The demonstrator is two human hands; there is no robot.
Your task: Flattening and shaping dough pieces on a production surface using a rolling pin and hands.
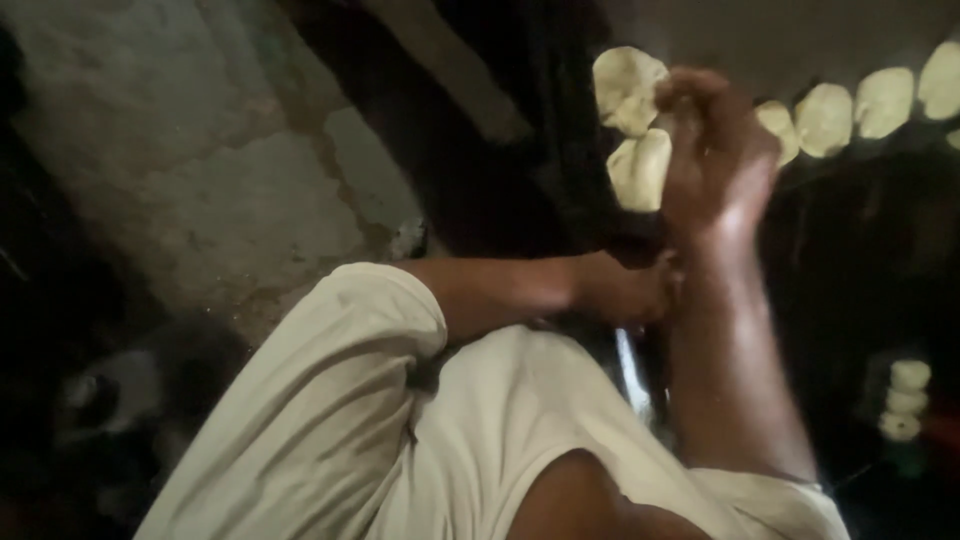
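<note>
Reaching up, your right hand [715, 150] closes fingers on pale dough piece [640, 168]; left hand [630, 290] curled below, contents hidden. Dough likely soft, tearable: pinch edge gently.

dough pcs [640, 168] | pale, flat | in row, by rt hand [715, 150]

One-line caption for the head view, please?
Right hand raised at pale dough pieces; left hand reaches across beneath it.

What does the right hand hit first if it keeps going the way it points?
Likely the pale dough pieces: the right hand reaches up toward them and already seems to touch or overlap the nearest one. The picture is blurred, so contact is uncertain.
</note>
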